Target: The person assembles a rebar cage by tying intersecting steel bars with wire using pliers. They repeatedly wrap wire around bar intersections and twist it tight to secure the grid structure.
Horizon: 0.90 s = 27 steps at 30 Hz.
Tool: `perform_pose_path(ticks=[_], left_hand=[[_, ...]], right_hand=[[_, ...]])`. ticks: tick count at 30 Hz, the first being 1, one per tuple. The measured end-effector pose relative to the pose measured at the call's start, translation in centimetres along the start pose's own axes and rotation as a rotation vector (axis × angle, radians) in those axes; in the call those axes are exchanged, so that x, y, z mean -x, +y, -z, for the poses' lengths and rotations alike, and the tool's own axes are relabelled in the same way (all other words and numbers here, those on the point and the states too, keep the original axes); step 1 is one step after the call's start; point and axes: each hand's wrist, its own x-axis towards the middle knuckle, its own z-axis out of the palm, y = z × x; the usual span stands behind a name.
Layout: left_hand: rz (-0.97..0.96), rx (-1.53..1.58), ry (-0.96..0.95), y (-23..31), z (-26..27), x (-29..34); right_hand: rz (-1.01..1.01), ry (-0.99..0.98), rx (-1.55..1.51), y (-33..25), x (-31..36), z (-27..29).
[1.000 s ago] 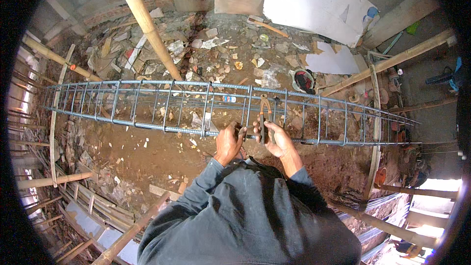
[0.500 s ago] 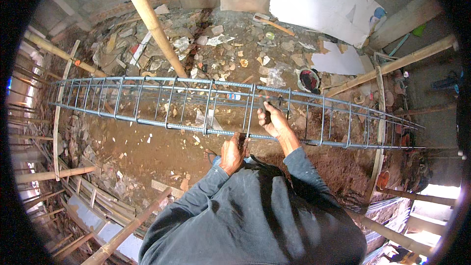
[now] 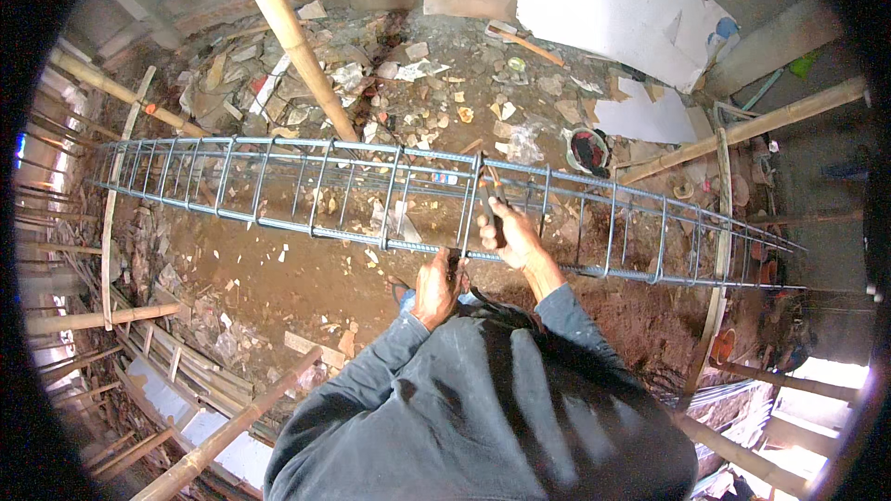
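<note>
A long rebar cage (image 3: 362,239) of bluish ribbed bars and square stirrups spans the view before me. My right hand (image 3: 512,237) is closed around the handles of a pair of pincers (image 3: 493,184), dark with some orange. Their jaws point away from me and meet the far top bar beside a stirrup. My left hand (image 3: 433,292) is closed at the near top bar, close to the same stirrup. Something dark shows at its fingertips, too small to make out.
Bamboo poles (image 3: 295,42) slant in around the cage, and wooden battens (image 3: 719,250) cross near both its ends. Rubble and scraps cover the ground behind. A bucket (image 3: 587,150) stands beyond the cage, and a hammer-like tool with a wooden handle (image 3: 527,44) lies farther back.
My right hand has drawn slightly nearer to me and the pincers have swung to point away, their jaws now at the far bar. My left hand stays by the near bar.
</note>
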Motion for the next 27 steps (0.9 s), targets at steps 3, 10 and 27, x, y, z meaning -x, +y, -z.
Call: perform_pose_path(ticks=[3, 10, 27], left_hand=[[-0.016, 0.024, -0.004, -0.6, -0.4, 0.0], [0.023, 0.025, -0.018, -1.5, -0.6, 0.0], [0.13, 0.13, -0.07, -3.6, -1.0, 0.1]], right_hand=[[0.191, 0.101, -0.198, 0.6, 0.4, -0.3], [0.097, -0.008, 0.032, 0.6, 1.1, -1.4], [0.096, 0.005, 0.07, 0.7, 5.2, -0.3]])
